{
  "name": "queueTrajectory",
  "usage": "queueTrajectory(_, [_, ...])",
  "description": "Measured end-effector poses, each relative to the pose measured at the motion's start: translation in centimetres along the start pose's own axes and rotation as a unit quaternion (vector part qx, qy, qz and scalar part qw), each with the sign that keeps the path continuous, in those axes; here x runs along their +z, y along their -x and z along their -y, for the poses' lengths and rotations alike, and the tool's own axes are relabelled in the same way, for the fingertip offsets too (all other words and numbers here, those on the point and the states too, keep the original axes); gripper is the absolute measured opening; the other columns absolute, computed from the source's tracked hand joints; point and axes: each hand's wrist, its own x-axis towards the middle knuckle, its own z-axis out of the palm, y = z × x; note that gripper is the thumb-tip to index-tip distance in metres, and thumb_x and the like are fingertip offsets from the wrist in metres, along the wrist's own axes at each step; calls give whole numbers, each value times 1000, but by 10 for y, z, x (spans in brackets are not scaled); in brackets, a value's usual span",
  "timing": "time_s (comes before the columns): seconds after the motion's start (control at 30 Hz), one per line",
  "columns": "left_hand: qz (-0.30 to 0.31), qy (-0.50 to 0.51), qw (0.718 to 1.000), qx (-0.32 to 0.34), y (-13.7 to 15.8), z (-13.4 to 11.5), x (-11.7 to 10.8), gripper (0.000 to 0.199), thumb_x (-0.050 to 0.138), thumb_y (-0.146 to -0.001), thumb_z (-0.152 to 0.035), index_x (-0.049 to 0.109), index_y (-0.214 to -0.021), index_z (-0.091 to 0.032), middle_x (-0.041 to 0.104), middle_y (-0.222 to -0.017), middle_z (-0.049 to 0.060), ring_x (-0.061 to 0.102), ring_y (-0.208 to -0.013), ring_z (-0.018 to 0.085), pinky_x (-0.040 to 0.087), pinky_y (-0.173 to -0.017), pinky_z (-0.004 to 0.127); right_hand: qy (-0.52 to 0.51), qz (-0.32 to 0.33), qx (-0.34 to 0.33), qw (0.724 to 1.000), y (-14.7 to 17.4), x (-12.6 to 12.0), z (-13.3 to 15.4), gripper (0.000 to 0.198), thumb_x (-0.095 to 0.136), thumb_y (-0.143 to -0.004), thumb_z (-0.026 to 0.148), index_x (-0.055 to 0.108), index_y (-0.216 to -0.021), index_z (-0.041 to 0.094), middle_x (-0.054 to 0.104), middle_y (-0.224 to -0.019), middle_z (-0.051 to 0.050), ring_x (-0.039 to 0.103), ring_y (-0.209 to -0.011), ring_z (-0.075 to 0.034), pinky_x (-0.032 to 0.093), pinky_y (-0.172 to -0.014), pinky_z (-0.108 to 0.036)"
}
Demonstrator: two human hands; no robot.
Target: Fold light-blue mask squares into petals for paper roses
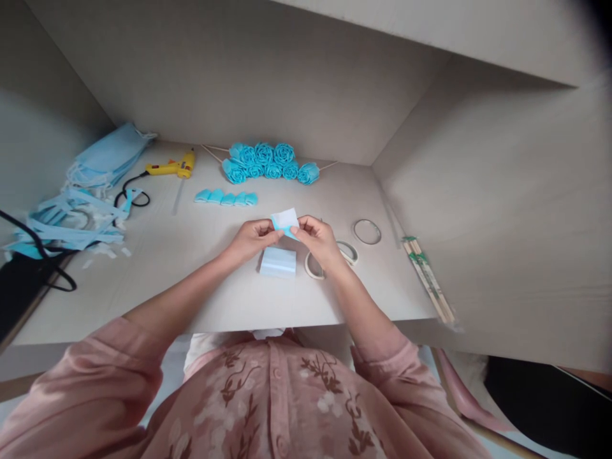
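A small square of blue and white mask fabric (285, 218) is held up over the desk between both hands. My left hand (255, 234) pinches its left edge, and my right hand (315, 237) pinches the right one. The lower part of the square looks bluer, perhaps folded over; the fingers cover some of it. Just below my hands lies a stack of pale blue fabric squares (278, 262). Scissors with white handles (349, 253) rest partly hidden under my right hand and wrist. Beyond my left hand is a row of folded blue petals (226, 197).
Several blue fabric roses (264, 154) on sticks lie at the back. To the left are a yellow glue gun (179, 166), face masks (112, 153) and cut mask scraps (71, 220). A metal ring (367, 231) and packaged chopsticks (428, 277) lie right. Side panels enclose the desk.
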Motion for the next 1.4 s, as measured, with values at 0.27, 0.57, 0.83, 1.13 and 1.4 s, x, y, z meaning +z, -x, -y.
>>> queueTrajectory(0.27, [-4,44,999,-4,1,-1,-3,31,71,-71,-44,61,-65,-15,56,-60,-1,45,-54,9,37,-55,23,-48,3,31,998,-1,2,2,36,74,-68,52,62,-78,20,53,-64,4,46,-63,-12,39,-63,-25])
queueTrajectory(0.57, [-7,16,1000,14,0,0,-3,28,70,-70,-42,62,-65,-15,54,-60,-2,43,-55,8,33,-55,23,-43,13,19,999,1,3,-1,34,71,-75,50,60,-68,19,53,-65,2,47,-62,-11,37,-60,-25])
queueTrajectory(0.83, [-30,25,999,3,-1,0,-3,30,71,-69,-44,64,-70,-16,60,-64,0,47,-57,10,37,-55,23,-10,0,12,1000,-1,2,-6,29,71,-75,46,65,-71,18,57,-67,2,49,-64,-12,39,-60,-25])
queueTrajectory(1.13, [-32,48,998,-6,1,-3,-2,35,74,-68,-50,66,-71,-16,61,-62,1,50,-57,10,39,-55,22,-54,16,18,998,-1,4,-13,27,73,-74,44,69,-79,18,63,-73,1,54,-67,-12,44,-65,-26])
queueTrajectory(1.4, [-50,43,998,1,0,-1,-2,34,74,-68,-49,66,-71,-16,58,-60,-1,49,-57,11,38,-55,23,-38,28,32,998,0,4,-17,29,74,-73,45,70,-84,18,64,-72,0,57,-67,-13,47,-66,-27])
